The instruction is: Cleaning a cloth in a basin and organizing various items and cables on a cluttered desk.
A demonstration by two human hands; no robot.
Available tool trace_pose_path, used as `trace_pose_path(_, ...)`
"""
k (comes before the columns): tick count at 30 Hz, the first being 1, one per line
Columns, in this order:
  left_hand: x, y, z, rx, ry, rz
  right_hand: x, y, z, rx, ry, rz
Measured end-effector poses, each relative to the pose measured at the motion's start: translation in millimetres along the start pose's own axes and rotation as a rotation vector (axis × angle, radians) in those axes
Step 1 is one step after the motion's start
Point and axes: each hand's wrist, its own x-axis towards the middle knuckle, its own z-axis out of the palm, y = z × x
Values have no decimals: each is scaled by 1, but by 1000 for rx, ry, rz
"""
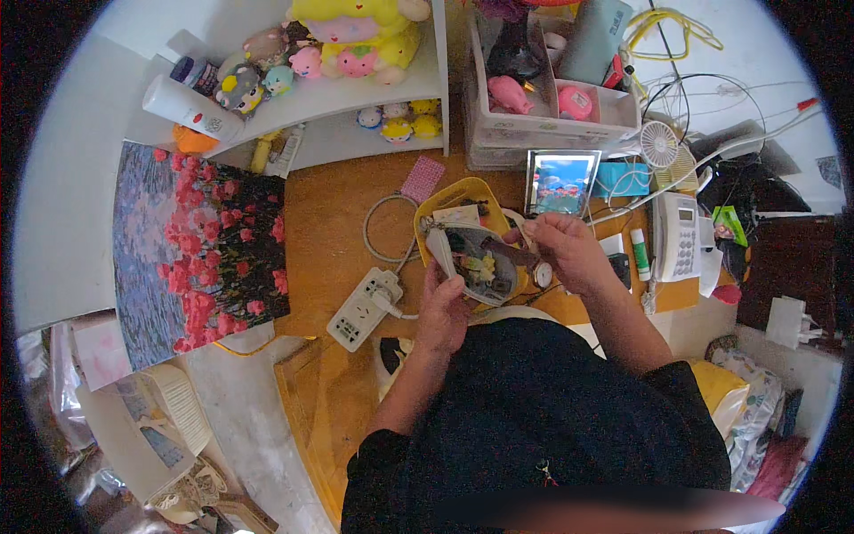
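My left hand grips the near left side of an unzipped, see-through grey pouch with a white rim. Inside it lie small items, among them a pale yellow-green piece. At the pouch's right side, the fingers of my right hand are closed. A wristwatch with a round white dial hangs just under them, a brown strap running over the pouch; the exact grip is hidden. Behind and partly under the pouch stands a yellow plastic basket with a white paper and dark small things in it.
A power strip with a plug lies left on the wooden desk. Behind the basket are a pink patterned card and a framed picture. On the right stand a telephone, a glue stick and loose cables.
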Motion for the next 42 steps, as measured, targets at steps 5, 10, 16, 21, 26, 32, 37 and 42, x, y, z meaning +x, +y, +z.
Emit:
trace_pose_path(5,-7,2,0,-45,-44,-22,-9,-3,-2,-137,-55,-73)
trace_pose_path(10,-6,-1,-2,-98,-109,-19,-28,-20,5,31,-112,12)
trace_pose_path(16,-8,-1,1,-92,-109,-31,-33,-19,4,102,-144,-14)
trace_pose_path(21,-5,-2,-2,-132,-123,-30,-33,-18,-6,144,-251,18)
trace_pose_path(26,-4,1,-2,-132,-75,-2,-34,-17,-9,98,-330,4)
trace_pose_path(32,-3,4,-2,-128,-64,27,-31,-9,-11,42,-289,-18)
trace_pose_path(37,-4,4,0,-141,-59,12,-34,-11,-12,-128,-295,-100)
trace_pose_path(42,-7,3,0,-144,-66,7,-35,-9,-20,-139,-125,-278)
